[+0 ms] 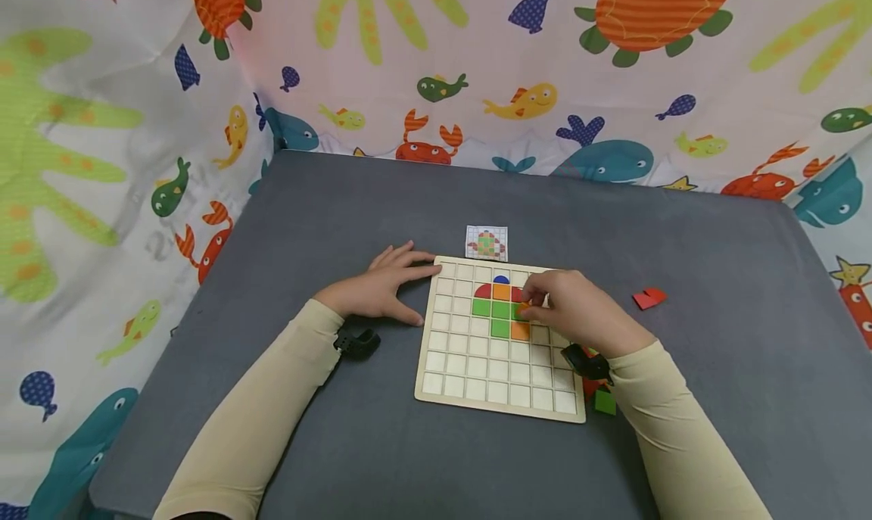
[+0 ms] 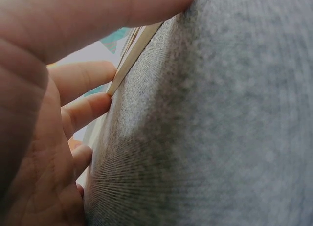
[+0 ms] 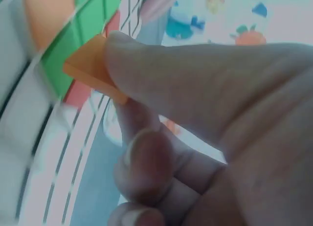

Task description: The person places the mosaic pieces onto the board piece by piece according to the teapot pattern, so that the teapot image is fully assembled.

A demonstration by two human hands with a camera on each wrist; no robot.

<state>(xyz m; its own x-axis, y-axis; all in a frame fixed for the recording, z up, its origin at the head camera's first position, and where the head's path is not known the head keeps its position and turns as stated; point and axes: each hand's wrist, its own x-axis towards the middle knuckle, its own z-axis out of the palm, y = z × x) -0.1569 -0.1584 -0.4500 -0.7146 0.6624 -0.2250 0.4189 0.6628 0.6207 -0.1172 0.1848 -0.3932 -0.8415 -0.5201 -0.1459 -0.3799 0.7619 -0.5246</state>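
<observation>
A pale wooden grid board (image 1: 470, 370) lies on the table. Its upper middle cells hold green square tiles (image 1: 500, 309), orange square tiles (image 1: 521, 331), red rounded pieces (image 1: 483, 291) and a blue half-round piece (image 1: 501, 279). Between thumb and finger, my right hand (image 1: 586, 312) pinches an orange square tile (image 3: 90, 64), tilted just over the board near the green tiles. My left hand (image 1: 378, 285) is spread at the board's upper left edge; in the left wrist view, fingertips (image 2: 102, 101) touch the board's side. The right hand hides some cells.
A small printed card (image 1: 487, 243) with a coloured grid pattern lies beyond the board's far edge. Red pieces (image 1: 649, 299) lie to the right. A green tile (image 1: 605, 402) and more red pieces sit by the board's right edge, partly under the right forearm.
</observation>
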